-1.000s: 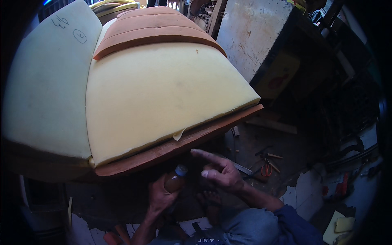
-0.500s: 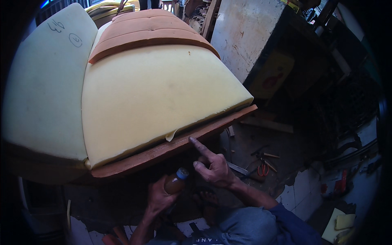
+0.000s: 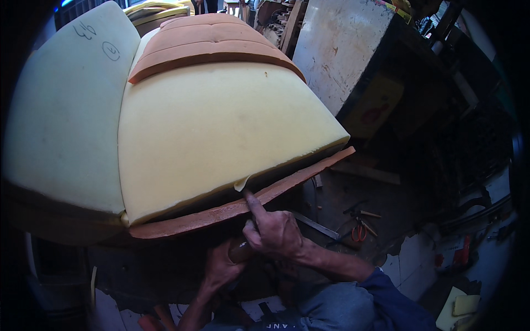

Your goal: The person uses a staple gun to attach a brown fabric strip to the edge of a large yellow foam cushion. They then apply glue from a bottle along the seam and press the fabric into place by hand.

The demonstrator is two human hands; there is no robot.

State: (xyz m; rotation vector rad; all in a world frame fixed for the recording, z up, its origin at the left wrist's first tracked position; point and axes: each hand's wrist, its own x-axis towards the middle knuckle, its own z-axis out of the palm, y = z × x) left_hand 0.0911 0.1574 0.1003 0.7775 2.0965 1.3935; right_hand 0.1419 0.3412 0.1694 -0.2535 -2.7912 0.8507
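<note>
My left hand (image 3: 220,267) is wrapped round a bottle of brown liquid (image 3: 239,251), low in front of the foam. Behind my right hand the bottle's top is hidden. My right hand (image 3: 277,236) holds nothing that I can see; its index finger is stretched out and the other fingers are curled. That fingertip reaches over a reddish-brown foam strip (image 3: 190,220) into the dark gap under a large pale yellow foam pad (image 3: 232,124), close to a small loose flap (image 3: 241,183) on the pad's edge.
A pale upright foam piece (image 3: 66,127) adjoins the pad on the left. A ribbed reddish-brown foam sheet (image 3: 212,41) covers its far end. Orange-handled scissors (image 3: 359,231) and other tools lie on the floor at right. A worn white panel (image 3: 337,49) stands behind.
My right hand has moved left and its index fingertip has gone from the strip's edge to the gap near the flap. The strip sits farther from the pad. The bottle's blue cap is now hidden.
</note>
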